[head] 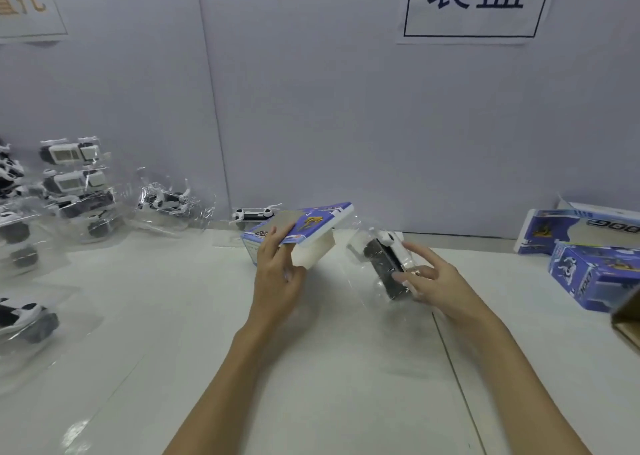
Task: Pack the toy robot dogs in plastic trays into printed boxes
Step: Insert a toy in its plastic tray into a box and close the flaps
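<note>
White worktop [329, 368] w/ a thin dark seam running down its right half; behind it a pale grey-lilac partition wall [311, 108], vertical join left of centre. Two paper signs on the wall: one at top right [478, 4] w/ dark-blue characters in a frame, one at top left [27, 0] w/ orange characters, cut off by the edge. Left hand [277, 274] grips a blue printed box [298, 226] from below, fingers curled round its near end, box lifted off the table & tilted, open white end flap facing right. Right hand [429, 278] pinches a clear plastic tray [377, 257] holding a black & white toy robot dog [388, 260], tray raised, just right of the box mouth, not touching it as far as I can tell. Hands are apart, each clamped on its own item. Far left: stack of filled trays [76, 184] w/ dogs inside, more filled trays along the left edge [24, 319], one crumpled tray w/ dog [166, 201] nearer centre, & a loose-looking dog [252, 214] by the wall behind the box. Right side: two blue printed boxes, one lying by the wall [581, 229], one nearer [595, 274]; brown cardboard corner [627, 319] at the right edge.
</note>
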